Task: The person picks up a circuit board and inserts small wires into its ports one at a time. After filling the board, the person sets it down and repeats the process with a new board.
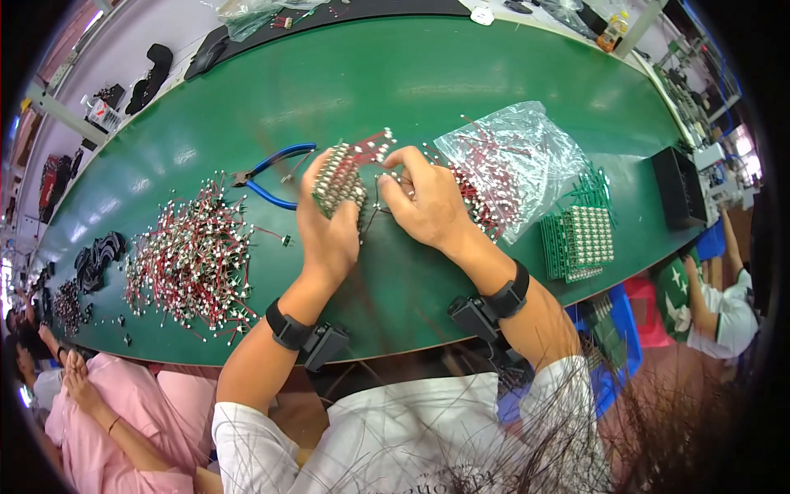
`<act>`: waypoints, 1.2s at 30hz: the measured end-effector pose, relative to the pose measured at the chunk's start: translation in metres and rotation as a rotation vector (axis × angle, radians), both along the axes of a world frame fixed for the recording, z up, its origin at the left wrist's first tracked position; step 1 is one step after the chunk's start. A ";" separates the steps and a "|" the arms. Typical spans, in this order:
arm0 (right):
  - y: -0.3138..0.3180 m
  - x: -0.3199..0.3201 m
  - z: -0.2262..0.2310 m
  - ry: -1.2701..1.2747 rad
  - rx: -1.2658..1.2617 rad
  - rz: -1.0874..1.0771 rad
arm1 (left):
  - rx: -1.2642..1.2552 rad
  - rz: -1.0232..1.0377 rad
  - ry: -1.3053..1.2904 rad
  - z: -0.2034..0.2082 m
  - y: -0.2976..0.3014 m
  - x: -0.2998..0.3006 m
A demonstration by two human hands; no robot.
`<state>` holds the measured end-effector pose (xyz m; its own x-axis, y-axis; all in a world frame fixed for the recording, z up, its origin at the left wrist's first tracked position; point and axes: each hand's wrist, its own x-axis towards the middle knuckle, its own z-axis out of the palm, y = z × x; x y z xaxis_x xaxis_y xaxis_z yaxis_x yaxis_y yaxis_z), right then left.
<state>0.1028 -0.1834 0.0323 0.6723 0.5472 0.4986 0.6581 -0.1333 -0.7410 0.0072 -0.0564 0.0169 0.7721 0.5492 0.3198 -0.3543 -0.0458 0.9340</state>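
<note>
Over the middle of the green table, my left hand (323, 235) grips a small circuit board panel (337, 181) covered in rows of white connectors. Red wires with white ends stick out from the panel's upper right. My right hand (428, 202) is close beside the panel, thumb and forefinger brought together. A dark thin wire hangs below those fingers, but what they pinch is hidden. Left of the panel lies a pair of cutting pliers (265, 194) with blue handles. A large heap of red-wired connectors (193, 259) spreads farther left.
A clear plastic bag (543, 156) with wired connectors (485, 202) lies to the right. Near it are stacked connector panels (588, 239), green strips (591, 188) and a black bin (678, 189). Small black parts (70, 309) sit far left, beside a person in pink (123, 403).
</note>
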 end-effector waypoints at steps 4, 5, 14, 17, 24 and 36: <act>-0.003 0.001 -0.001 0.105 -0.046 0.091 | -0.204 0.044 0.040 0.004 0.012 0.003; -0.003 0.002 -0.002 0.121 -0.017 0.137 | -0.208 0.066 0.066 0.004 0.014 0.003; -0.002 -0.004 0.002 0.050 -0.029 0.211 | -0.107 0.079 0.052 -0.004 0.017 0.003; -0.002 -0.008 0.005 0.024 -0.010 0.211 | -0.061 0.042 0.033 -0.005 0.017 0.003; -0.002 -0.010 0.006 0.016 0.052 0.195 | -0.072 -0.064 0.038 0.005 0.004 -0.003; 0.002 -0.005 -0.003 -0.073 0.178 0.078 | 0.053 -0.159 0.054 0.001 -0.003 -0.006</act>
<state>0.0974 -0.1818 0.0293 0.5897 0.4955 0.6377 0.7140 0.0492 -0.6984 0.0014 -0.0595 0.0176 0.8647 0.4026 0.3005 -0.3100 -0.0430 0.9497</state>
